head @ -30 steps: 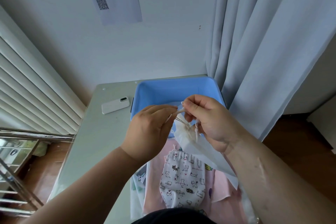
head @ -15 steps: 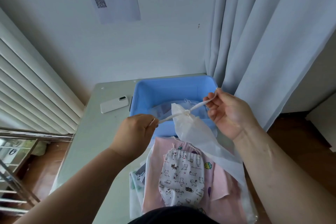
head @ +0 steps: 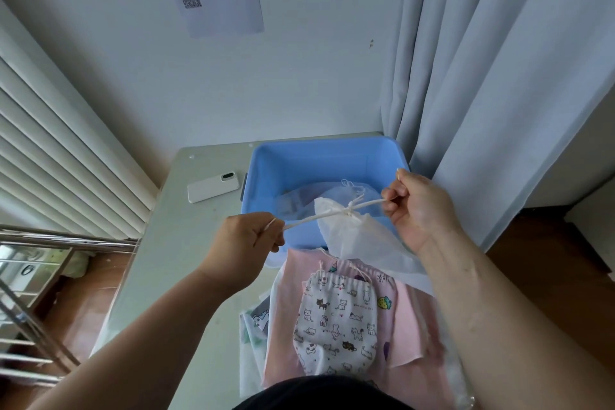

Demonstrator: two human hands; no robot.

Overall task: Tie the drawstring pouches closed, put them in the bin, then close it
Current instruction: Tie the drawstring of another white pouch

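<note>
Fingers: those of the left hand (head: 246, 243) are clenched round one end of the thin white drawstring cord (head: 309, 220); those of the right hand (head: 421, 210) pinch the other end.
Reason for hold: the cord runs taut between the hands, which are drawn well apart, judged to be cinching the knot at the neck.
Cat-print white cotton pouch (head: 336, 319): nearest item, lying flat on the pink fabric pile (head: 411, 326), neck gathered, cords loose; judged waiting its turn.
Translucent white fabric pouch (head: 357, 238): the item in hand, hanging from its cord above the pile and the bin's near edge.
Light-blue rectangular plastic bin (head: 299, 166): just beyond the pile, open, with another pale pouch (head: 299, 201) inside; room is left beside it. No lid can be identified.
Edges: the bin's near wall lies directly under the knot, so the drop is judged short and forward.
Pale grey-green tabletop (head: 186, 260): bare strip left of the bin, free for the left elbow.
White slab phone (head: 213, 186): left of the bin, apart from it.
Grey pleated curtain (head: 482, 76): touching the bin's far right corner, crowding the right hand.
</note>
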